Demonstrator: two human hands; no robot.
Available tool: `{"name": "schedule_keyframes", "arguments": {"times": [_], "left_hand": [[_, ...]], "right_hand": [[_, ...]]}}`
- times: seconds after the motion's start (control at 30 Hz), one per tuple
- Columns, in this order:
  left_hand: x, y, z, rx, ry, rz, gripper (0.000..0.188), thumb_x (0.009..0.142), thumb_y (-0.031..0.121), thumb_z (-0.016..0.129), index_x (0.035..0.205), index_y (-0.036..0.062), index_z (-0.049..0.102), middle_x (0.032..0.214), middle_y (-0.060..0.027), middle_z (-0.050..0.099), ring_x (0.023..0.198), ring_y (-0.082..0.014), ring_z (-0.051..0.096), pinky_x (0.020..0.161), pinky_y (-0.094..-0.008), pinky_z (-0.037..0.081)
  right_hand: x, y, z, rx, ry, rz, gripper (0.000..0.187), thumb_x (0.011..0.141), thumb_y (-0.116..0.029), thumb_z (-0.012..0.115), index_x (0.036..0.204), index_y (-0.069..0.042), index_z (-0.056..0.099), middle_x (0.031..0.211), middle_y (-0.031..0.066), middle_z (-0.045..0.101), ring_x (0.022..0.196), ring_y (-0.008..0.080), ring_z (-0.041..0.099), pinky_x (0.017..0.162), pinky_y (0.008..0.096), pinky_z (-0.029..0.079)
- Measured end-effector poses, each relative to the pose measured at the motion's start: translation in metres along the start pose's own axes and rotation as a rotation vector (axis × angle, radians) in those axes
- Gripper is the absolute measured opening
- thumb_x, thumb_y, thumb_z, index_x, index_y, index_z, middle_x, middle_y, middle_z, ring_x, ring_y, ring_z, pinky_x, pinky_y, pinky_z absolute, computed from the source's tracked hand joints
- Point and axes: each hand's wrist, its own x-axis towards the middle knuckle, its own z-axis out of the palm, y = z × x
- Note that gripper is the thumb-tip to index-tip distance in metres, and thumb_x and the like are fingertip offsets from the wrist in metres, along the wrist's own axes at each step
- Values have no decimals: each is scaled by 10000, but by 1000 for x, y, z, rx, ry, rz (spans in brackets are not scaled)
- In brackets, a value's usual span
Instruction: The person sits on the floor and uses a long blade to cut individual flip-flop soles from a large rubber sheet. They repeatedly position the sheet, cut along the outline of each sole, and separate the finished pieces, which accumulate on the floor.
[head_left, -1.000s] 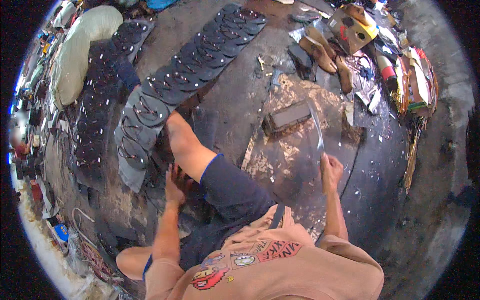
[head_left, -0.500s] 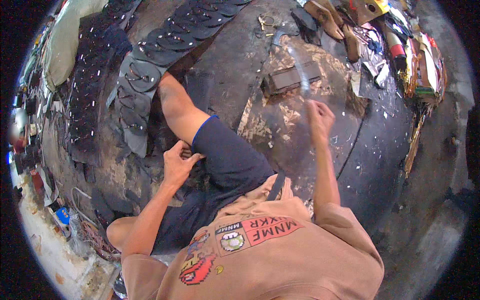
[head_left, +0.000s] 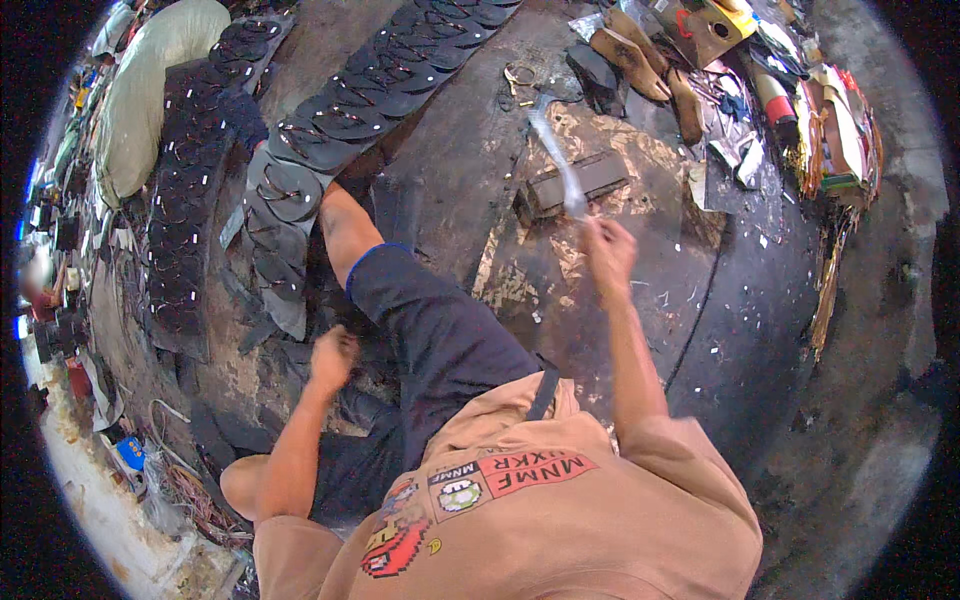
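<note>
Right hand (head_left: 608,250) is pinching a thin pale strip (head_left: 556,160), raised over the dark block (head_left: 572,184); left hand (head_left: 332,355) is curling loosely, holding nothing visible. Rows of finished sandals (head_left: 330,130) are lying beyond the left hand; this strip looks unattached yet.

tan printed t-shirt (head_left: 520,520) and dark navy shorts (head_left: 430,330).

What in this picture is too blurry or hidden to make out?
- Head view: the pale strip in the right hand is motion-blurred, so its kind is unclear.
- Left hand: fingers curled, anything inside hidden.
- Clutter at the upper right rim: bent, too small to name.
</note>
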Motion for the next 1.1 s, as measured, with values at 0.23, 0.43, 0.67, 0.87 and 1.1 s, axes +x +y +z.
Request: {"name": "schedule_keyframes", "arguments": {"times": [0.23, 0.43, 0.67, 0.87, 1.1], "left_hand": [[-27, 1, 89, 1042, -655, 595, 662, 862, 521, 649, 1411, 152, 674, 1517, -78, 585, 1538, -357, 338, 1330, -553, 54], [-12, 19, 33, 860, -548, 516, 628, 1009, 440, 548, 1579, 185, 481, 1693, -30, 368, 1618, -279, 189, 1312, -555, 128], [16, -51, 2, 231, -75, 2, 938, 793, 194, 808, 1618, 112, 370, 1586, -206, 444, 1516, -378, 360, 1217, -520, 349], [63, -43, 4, -682, 296, -493, 1111, 806, 185, 813, 1641, -56, 121, 1629, -265, 335, 1488, -355, 379, 1227, -421, 321], [97, 29, -78, -913, 1055, -378, 850, 938, 470, 786, 1479, -65, 407, 1487, -208, 515, 1335, -348, 524, 1136, -457, 402]], "right_hand": [[-28, 53, -81, -118, 120, 237, 337, 914, -304, 821, 1047, 5, 794, 860, 91, 777, 781, 154, 714, 711, 322, 577], [-6, 4, -3, -75, 6, -39, 303, 913, -288, 813, 1040, -14, 799, 907, 102, 798, 856, 189, 740, 818, 333, 570], [2, 44, -77, -137, 276, -112, 277, 879, -226, 844, 1117, -88, 814, 940, 137, 782, 842, 258, 719, 819, 378, 562], [66, -17, -19, -741, 256, -462, 562, 876, -117, 784, 1411, -248, 671, 1390, 248, 559, 1245, 407, 587, 984, 481, 542], [-89, -18, -26, -826, -281, -336, 544, 897, -77, 725, 1410, -250, 670, 1253, 167, 548, 1178, 403, 554, 995, 537, 527]]}}
